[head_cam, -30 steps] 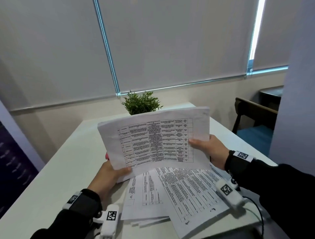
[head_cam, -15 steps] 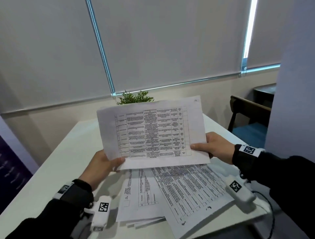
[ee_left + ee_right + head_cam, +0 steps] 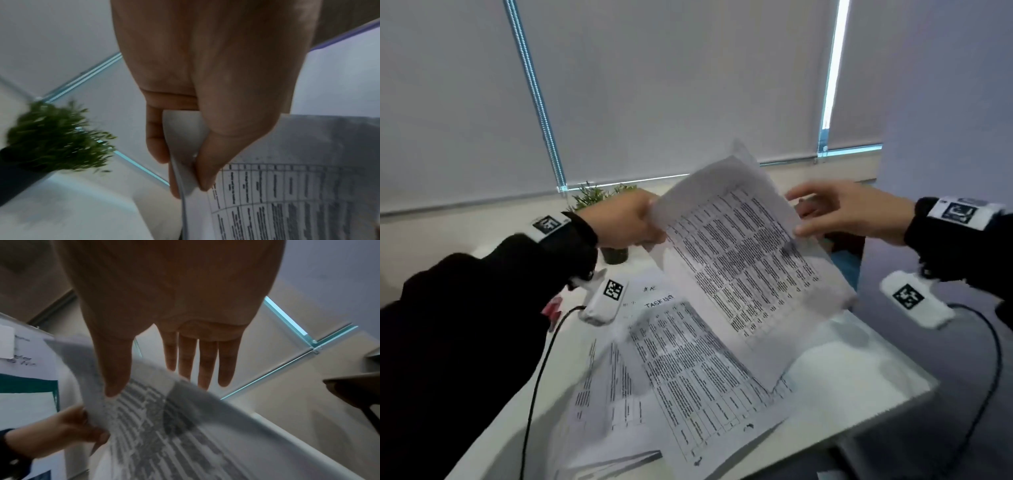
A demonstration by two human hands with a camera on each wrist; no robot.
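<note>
A thin stack of printed table sheets (image 3: pixel 750 260) hangs tilted in the air above the table. My left hand (image 3: pixel 650 226) pinches its upper left corner; in the left wrist view the thumb (image 3: pixel 207 162) lies on the printed side and fingers sit behind. My right hand (image 3: pixel 825 212) is at the stack's upper right edge with straight, spread fingers. In the right wrist view its thumb (image 3: pixel 112 386) touches the sheet edge and the fingers (image 3: pixel 205 366) reach behind it. More printed sheets (image 3: pixel 688 377) lie fanned on the white table (image 3: pixel 859 370).
A small green plant (image 3: pixel 599 197) in a dark pot (image 3: pixel 614 255) stands at the table's far side, just behind my left hand. A pink object (image 3: pixel 551 308) lies by my left sleeve. A dark chair (image 3: pixel 849 246) stands right of the table. Closed blinds fill the wall ahead.
My left hand rose from the lower left to the upper left corner, swinging the sheets up and tilting them. My right hand loosened its hold on the right edge and opened.
</note>
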